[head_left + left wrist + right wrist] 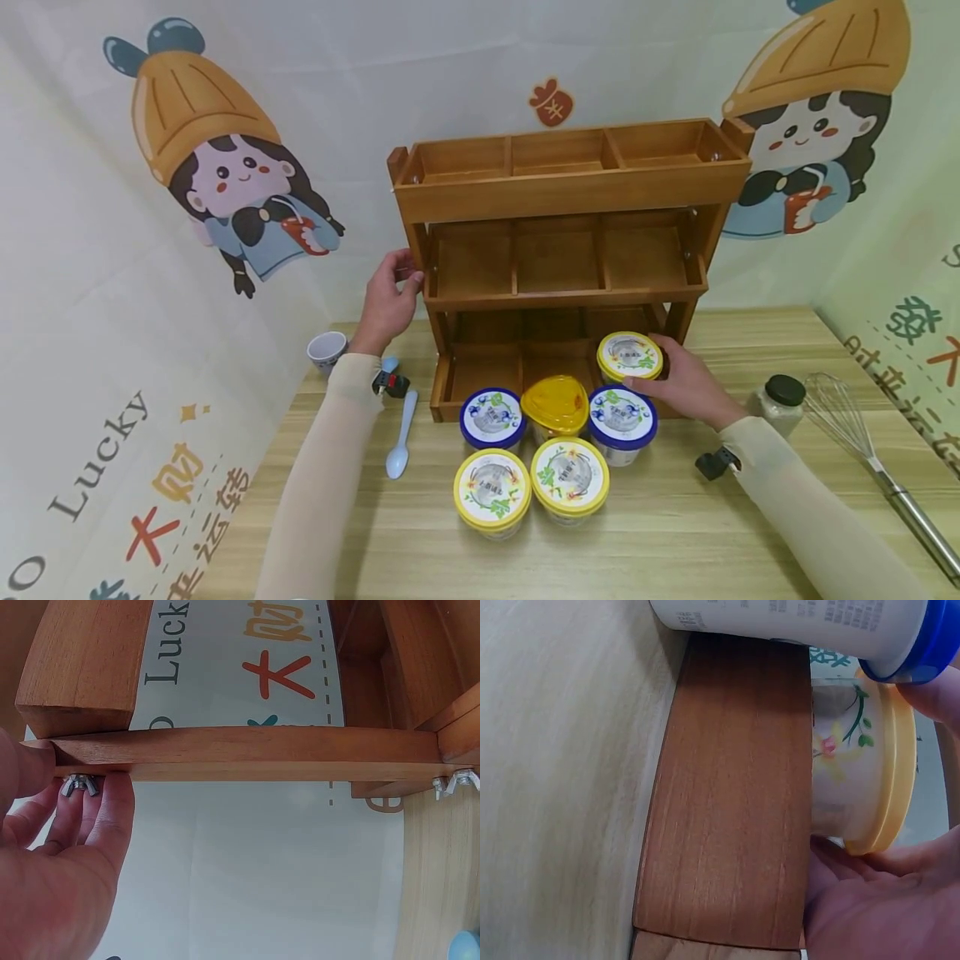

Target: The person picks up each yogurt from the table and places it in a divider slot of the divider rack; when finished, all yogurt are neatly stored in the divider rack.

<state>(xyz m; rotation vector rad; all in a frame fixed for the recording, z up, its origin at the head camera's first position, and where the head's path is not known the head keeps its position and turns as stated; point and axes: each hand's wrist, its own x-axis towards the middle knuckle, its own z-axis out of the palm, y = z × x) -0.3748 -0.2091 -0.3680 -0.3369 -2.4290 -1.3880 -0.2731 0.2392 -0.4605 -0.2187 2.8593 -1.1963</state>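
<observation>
A three-tier wooden rack (570, 187) stands on the table. My left hand (395, 292) grips its left side post at the middle tier; in the left wrist view the fingers (90, 817) curl under a board by a wing nut (79, 784). My right hand (670, 375) holds a yellow-lidded cup (630, 356) at the bottom tier's right compartment, just behind the rack's front board (735, 795). The right wrist view shows this cup (855, 772) on its side in frame with my palm (885, 900) against it.
In front of the rack stand two blue-lidded cups (492, 417) (622, 414), a yellow triangular-lidded tub (556, 405) and two yellow-lidded cups (492, 489) (569, 477). A small cup (327, 348) and blue spoon (400, 433) lie left; a black-capped jar (780, 402) and whisk (862, 442) right.
</observation>
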